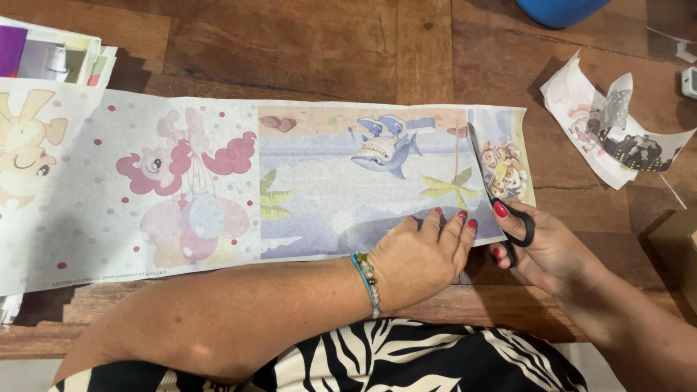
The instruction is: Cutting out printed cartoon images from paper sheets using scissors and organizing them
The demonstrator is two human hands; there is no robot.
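At the far left of the brown wooden worktop (305, 43) a small stack of colourful printed sheets (54, 58) lies by the upper edge. Below it begins a long printed paper strip with cartoon pictures (218, 181), which stretches flat across the worktop: a yellow figure at its left end, a pink pony with balloons next, then a sea scene with a shark and palm trees, and a narrow panel of small animals at its right end.

The left hand (425, 258), with a beaded bracelet at the wrist, rests palm down on the strip's lower edge, its fingers (454, 225) straight and close together, pressing the paper flat. Just beside it, the right hand (548, 247) grips a pair of black-handled scissors (497, 192), fingers curled through the loops. The blades stand partly parted, pointing away from the person, and lie along the line between the sea scene and the last panel.

Further right lie curled paper offcuts (617, 127), well apart from the strip. A blue round object (559, 9) shows at the top edge.
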